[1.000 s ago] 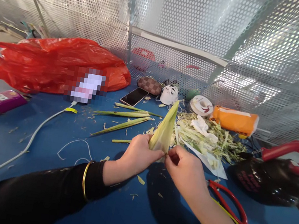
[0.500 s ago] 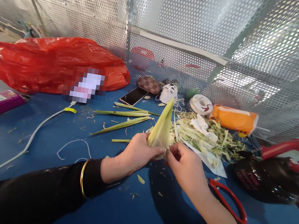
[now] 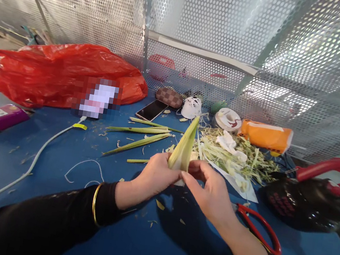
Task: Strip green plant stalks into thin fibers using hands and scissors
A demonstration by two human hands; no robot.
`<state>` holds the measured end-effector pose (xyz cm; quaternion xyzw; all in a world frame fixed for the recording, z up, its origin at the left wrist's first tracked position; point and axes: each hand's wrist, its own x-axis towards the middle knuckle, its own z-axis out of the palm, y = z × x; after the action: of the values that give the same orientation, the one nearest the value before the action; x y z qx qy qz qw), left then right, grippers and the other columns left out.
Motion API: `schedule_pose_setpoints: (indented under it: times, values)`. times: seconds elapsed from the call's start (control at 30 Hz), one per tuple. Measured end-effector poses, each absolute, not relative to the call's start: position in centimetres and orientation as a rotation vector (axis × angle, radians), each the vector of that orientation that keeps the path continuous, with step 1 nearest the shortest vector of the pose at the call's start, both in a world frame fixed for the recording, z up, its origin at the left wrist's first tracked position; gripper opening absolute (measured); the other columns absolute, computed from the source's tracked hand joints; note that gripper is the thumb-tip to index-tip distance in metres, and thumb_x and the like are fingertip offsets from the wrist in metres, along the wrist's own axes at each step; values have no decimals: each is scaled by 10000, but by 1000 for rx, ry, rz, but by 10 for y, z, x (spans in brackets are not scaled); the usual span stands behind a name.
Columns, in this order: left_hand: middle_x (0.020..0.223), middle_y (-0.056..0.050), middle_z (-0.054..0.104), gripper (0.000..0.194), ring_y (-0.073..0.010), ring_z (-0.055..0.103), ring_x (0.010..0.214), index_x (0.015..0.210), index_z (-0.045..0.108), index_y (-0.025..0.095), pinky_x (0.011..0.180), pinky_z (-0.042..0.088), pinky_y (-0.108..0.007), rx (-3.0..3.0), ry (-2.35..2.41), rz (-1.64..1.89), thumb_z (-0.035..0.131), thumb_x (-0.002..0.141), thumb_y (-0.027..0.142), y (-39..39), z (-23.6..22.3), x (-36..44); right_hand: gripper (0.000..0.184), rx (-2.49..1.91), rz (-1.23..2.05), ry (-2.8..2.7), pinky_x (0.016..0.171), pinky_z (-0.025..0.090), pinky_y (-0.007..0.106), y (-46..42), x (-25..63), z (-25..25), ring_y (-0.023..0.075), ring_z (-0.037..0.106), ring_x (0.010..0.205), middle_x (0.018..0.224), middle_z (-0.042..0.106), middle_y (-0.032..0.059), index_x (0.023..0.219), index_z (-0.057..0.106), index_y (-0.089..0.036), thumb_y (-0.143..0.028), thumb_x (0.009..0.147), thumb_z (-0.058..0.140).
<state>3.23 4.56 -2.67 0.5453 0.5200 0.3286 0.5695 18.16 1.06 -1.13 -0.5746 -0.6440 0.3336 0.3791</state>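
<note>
My left hand (image 3: pixel 154 175) is closed round the base of a pale green folded leaf cone (image 3: pixel 183 149) that points up and away from me. My right hand (image 3: pixel 208 188) meets it from the right, its fingers curled against the cone's lower edge and touching the left hand's fingertips. Both hands hover just above the blue table (image 3: pixel 54 156). A gold bangle (image 3: pixel 96 203) sits on my left wrist over a black sleeve.
Loose green leaf strips (image 3: pixel 139 135) lie left of the cone, and a heap of leaf trimmings (image 3: pixel 237 154) on paper right of it. Red-handled scissors (image 3: pixel 259 229), a black bag (image 3: pixel 304 202), a red plastic bag (image 3: pixel 62 70), a phone (image 3: pixel 152 110), a white cable (image 3: pixel 34 161) and an orange pack (image 3: pixel 266 136) surround them. Perforated metal panels stand behind.
My right hand has shifted from pinching the cone's lower corner to laying its fingers across the base. The cone has tilted slightly and stays in the left hand.
</note>
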Motion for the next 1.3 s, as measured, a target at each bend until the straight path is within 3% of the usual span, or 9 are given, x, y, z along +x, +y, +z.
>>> schedule_pose_setpoints:
  times: [0.13, 0.33, 0.5, 0.77, 0.93, 1.1, 1.3]
  values:
    - [705, -26, 648, 257, -150, 582, 592, 868, 654, 145, 495, 433, -226, 1395, 1269, 745, 651, 622, 218, 45, -25, 30, 284, -1518, 784, -1672, 692, 510, 324, 8, 180, -9, 208, 658, 766, 855, 693, 76, 921, 587, -184, -445, 810, 603]
    - [671, -10, 633, 152, -161, 568, 615, 786, 644, 176, 505, 382, -236, 1634, 1347, 720, 588, 647, 199, 40, -16, 31, 228, -1690, 576, -1705, 589, 424, 288, 11, 181, -12, 172, 569, 587, 623, 615, 3, 684, 531, -216, -397, 809, 590]
    - [607, 12, 559, 150, -129, 513, 538, 743, 597, 174, 505, 362, -232, 1651, 1308, 763, 536, 789, 304, 41, -17, 30, 276, -1756, 518, -1735, 535, 344, 273, 12, 185, -12, 151, 436, 529, 537, 487, -30, 618, 475, -224, -367, 853, 497]
    - [621, 35, 554, 220, -100, 466, 490, 920, 655, 175, 505, 348, -224, 1619, 1210, 802, 522, 826, 322, 46, -20, 27, 272, -1615, 739, -1780, 636, 410, 287, 14, 190, -10, 172, 546, 652, 646, 596, 8, 665, 541, -202, -340, 882, 455]
    - [561, 41, 527, 243, -105, 441, 492, 937, 692, 166, 506, 328, -226, 1573, 1264, 782, 549, 795, 302, 49, -15, 26, 289, -1559, 955, -1703, 650, 442, 296, 15, 192, -9, 181, 571, 649, 638, 616, 11, 661, 550, -197, -380, 873, 478]
    - [666, 19, 602, 196, -122, 490, 595, 848, 693, 169, 545, 339, -223, 1600, 1296, 849, 544, 777, 274, 53, -15, 24, 285, -1542, 1062, -1657, 609, 445, 289, 14, 191, -1, 165, 556, 601, 604, 600, 5, 617, 544, -198, -346, 854, 483]
    - [637, 22, 575, 125, -142, 501, 619, 745, 639, 190, 558, 342, -229, 1760, 1333, 812, 514, 736, 197, 46, -14, 26, 239, -1573, 799, -1646, 564, 418, 276, 13, 189, -2, 158, 554, 602, 653, 632, 13, 703, 572, -195, -405, 817, 563]
